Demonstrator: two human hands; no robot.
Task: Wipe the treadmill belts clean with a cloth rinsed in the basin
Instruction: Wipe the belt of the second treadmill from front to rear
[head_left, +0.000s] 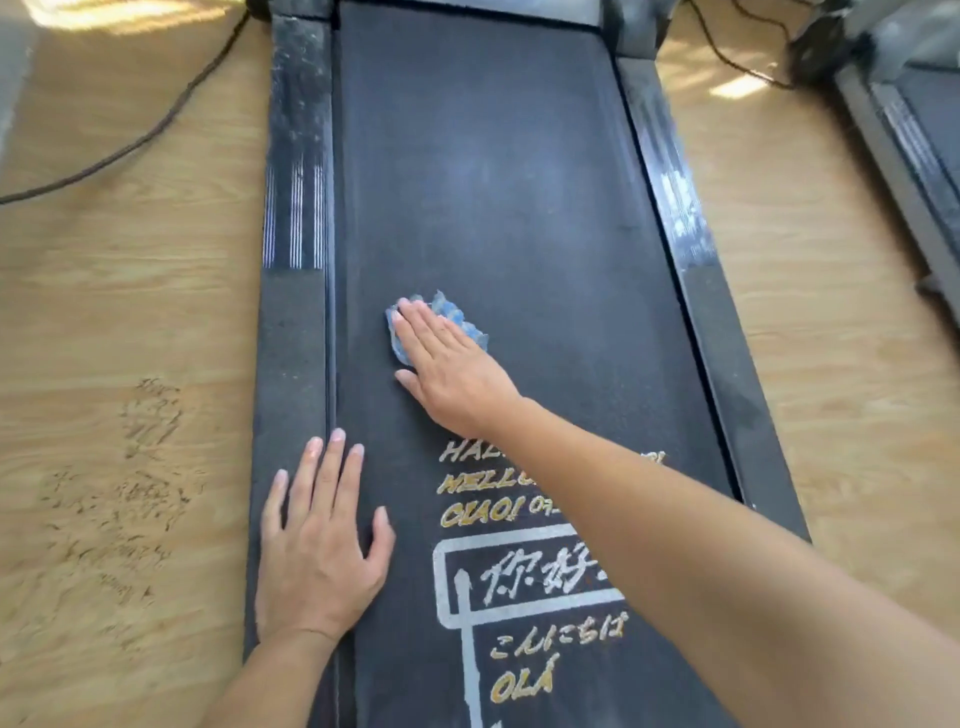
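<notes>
Left hand (319, 551) flat, fingers (332, 467) spread over the side rail (291, 332) and belt (493, 182) edge, holding nothing; right hand (449, 371) flat with fingers (415, 332) together, pressing a crumpled blue cloth (457, 317) on the belt, cloth under and beyond the fingertips.

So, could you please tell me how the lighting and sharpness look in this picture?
Head view: sun patches blow out on the floor at the top; the side rail glints; wide-angle bends the belt edges; the cloth looks slightly soft.
</notes>
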